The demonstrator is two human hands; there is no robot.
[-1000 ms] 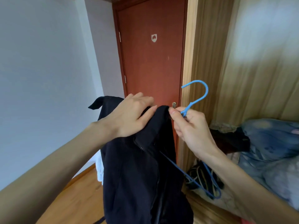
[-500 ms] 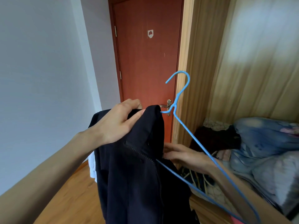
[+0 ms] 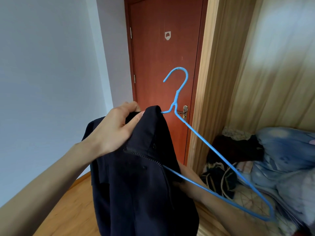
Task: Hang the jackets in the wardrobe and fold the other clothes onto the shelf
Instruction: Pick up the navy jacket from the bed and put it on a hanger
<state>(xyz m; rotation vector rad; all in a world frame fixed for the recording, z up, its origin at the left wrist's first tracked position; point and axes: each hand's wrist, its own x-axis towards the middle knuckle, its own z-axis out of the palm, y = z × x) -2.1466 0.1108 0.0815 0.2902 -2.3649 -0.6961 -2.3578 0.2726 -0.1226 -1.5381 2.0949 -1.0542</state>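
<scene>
A dark navy jacket hangs in front of me. My left hand grips its collar at the top. One arm of a blue wire hanger is inside the jacket's shoulder; its hook points up and its other arm sticks out to the lower right. My right hand is low, mostly behind the jacket's front edge, with its fingers on the fabric under the hanger's bottom wire. The wardrobe stands open at the right.
A red-brown door with a brass handle is straight ahead, a pale wall to the left, wooden floor below. On the wardrobe's low shelf lie a blue quilt, dark clothes and a corded bag.
My right hand let go of the hanger's neck and dropped down to the jacket's front edge. The hanger tilted, its hook rising and its free arm swinging out to the right.
</scene>
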